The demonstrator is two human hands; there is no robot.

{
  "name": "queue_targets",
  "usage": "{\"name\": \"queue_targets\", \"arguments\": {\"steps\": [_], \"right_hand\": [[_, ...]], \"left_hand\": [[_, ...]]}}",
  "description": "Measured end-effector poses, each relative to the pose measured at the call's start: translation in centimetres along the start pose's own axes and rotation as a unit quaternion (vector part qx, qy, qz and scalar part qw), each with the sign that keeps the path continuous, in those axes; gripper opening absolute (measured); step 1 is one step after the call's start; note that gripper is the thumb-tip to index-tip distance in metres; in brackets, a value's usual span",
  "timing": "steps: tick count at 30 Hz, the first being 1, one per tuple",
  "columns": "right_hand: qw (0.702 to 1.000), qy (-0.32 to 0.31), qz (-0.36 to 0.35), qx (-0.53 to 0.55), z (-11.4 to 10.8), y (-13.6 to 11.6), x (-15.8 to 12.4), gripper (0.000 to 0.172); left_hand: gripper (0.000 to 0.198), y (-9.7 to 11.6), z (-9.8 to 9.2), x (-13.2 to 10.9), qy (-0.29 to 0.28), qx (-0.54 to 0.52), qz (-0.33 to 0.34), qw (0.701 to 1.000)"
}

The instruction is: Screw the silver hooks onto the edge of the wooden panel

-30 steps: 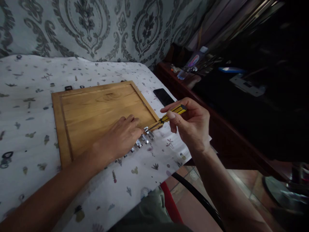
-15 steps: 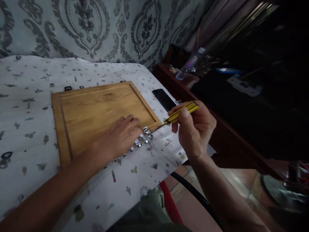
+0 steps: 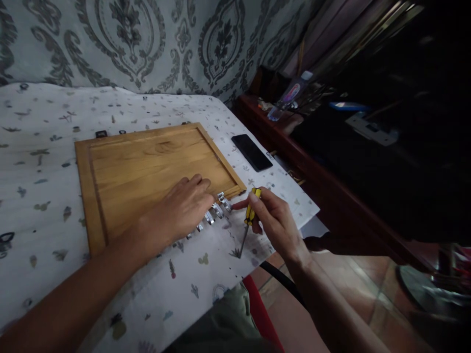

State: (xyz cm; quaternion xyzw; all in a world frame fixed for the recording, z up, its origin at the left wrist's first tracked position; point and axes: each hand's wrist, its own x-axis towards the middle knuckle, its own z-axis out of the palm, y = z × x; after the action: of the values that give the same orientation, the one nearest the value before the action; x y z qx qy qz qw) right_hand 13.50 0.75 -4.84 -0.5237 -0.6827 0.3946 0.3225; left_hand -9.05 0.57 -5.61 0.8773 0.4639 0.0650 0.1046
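A framed wooden panel (image 3: 147, 162) lies flat on a patterned white cloth. Along its near edge sits a row of silver metal band clamps (image 3: 217, 211), which look like hose clamps. My left hand (image 3: 187, 201) rests over the panel's near edge beside them, fingers curled; whatever is under them is hidden. In my right hand (image 3: 272, 215) is a screwdriver (image 3: 252, 208) with a yellow and black handle, its shaft slanting down toward the cloth. The right index finger reaches out to the clamp at the right end and seems to touch it.
A black phone (image 3: 252, 152) lies right of the panel. Beyond the cloth's right edge stands a dark red wooden surface (image 3: 265, 127) with a plastic bottle (image 3: 290, 95). A patterned wall (image 3: 176, 59) bounds the back. Small dark objects (image 3: 101, 134) lie behind the panel.
My right hand has moved left and down toward the clamps. The screwdriver has swung from pointing at the clamps to pointing down at the cloth. My left hand is nearly still.
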Motion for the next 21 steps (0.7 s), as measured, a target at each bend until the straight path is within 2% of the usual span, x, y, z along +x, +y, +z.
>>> {"name": "queue_targets", "arguments": {"steps": [13,15,17,21], "right_hand": [[0.999,-0.013,0.017,0.027,0.1,0.1,0.3,0.052],[0.999,0.012,-0.004,0.034,-0.2,0.2,0.5,0.049],[0.994,0.071,-0.044,0.064,-0.4,0.2,0.8,0.045],[0.965,0.17,-0.141,0.145,-0.5,-0.1,1.7,0.036]], "left_hand": [[0.024,0.1,-0.1,0.2,-0.005,0.004,-0.007,1.0],[0.024,0.1,-0.1,0.1,-0.004,-0.002,-0.005,1.0],[0.023,0.0,-0.1,0.1,-0.001,-0.008,0.0,1.0],[0.024,0.0,0.1,-0.1,0.009,-0.005,0.006,1.0]]}}
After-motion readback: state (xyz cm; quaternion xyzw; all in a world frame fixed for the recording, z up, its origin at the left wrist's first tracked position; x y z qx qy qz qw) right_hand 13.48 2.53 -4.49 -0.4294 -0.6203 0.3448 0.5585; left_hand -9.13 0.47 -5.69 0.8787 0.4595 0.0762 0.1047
